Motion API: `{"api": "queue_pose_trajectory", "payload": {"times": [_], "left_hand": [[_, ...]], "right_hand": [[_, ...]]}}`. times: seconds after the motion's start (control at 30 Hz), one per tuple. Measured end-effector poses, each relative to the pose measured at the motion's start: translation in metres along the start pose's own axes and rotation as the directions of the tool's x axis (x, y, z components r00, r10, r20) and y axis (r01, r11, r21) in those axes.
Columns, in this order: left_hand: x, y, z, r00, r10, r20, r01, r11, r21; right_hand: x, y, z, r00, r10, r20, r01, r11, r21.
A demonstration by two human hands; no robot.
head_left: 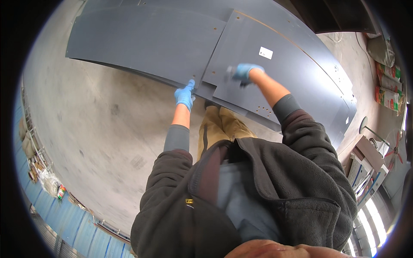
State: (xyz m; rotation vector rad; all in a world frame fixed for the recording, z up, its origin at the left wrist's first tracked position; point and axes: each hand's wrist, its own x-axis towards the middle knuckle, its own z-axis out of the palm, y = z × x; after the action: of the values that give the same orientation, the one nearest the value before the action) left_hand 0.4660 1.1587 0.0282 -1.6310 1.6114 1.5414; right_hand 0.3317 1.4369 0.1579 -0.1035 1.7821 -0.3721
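Large dark grey flat panels lie stacked and overlapping on the concrete floor in front of me. My left hand, in a blue glove, touches the near edge of one panel where two sheets meet. My right hand, also in a blue glove, is closed around a small blurred grey object and presses it on the upper right panel. That panel carries a white label and several small holes near its edges.
Bare concrete floor spreads to the left and below the panels. Blue corrugated wall and clutter run along the left rim. Sacks, a fan and shelving stand at the right.
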Motion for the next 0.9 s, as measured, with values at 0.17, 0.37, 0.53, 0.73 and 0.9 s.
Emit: {"api": "queue_pose_trajectory", "payload": {"times": [0.17, 0.37, 0.53, 0.73, 0.9], "left_hand": [[0.007, -0.006, -0.002, 0.995, 0.056, 0.083, -0.051, 0.997, -0.063], [0.002, 0.003, -0.003, 0.999, 0.007, 0.048, -0.006, 1.0, -0.012], [-0.014, 0.0, -0.001, 0.999, -0.031, 0.018, 0.033, 0.989, -0.142], [-0.029, -0.005, -0.003, 0.998, -0.04, 0.053, 0.053, 0.961, -0.272], [-0.029, -0.012, -0.012, 0.983, -0.09, 0.158, 0.138, 0.937, -0.322]], "right_hand": [[0.031, 0.015, -0.048, 0.97, -0.118, -0.212, -0.071, 0.697, -0.713], [-0.011, 0.011, 0.041, 1.0, 0.008, -0.03, -0.007, 0.999, 0.036], [-0.041, 0.029, 0.061, 0.991, 0.137, -0.012, -0.132, 0.975, 0.176], [-0.03, 0.027, 0.09, 0.984, 0.166, -0.066, -0.146, 0.96, 0.24], [-0.029, -0.002, 0.091, 0.986, 0.122, -0.117, -0.087, 0.96, 0.266]]}}
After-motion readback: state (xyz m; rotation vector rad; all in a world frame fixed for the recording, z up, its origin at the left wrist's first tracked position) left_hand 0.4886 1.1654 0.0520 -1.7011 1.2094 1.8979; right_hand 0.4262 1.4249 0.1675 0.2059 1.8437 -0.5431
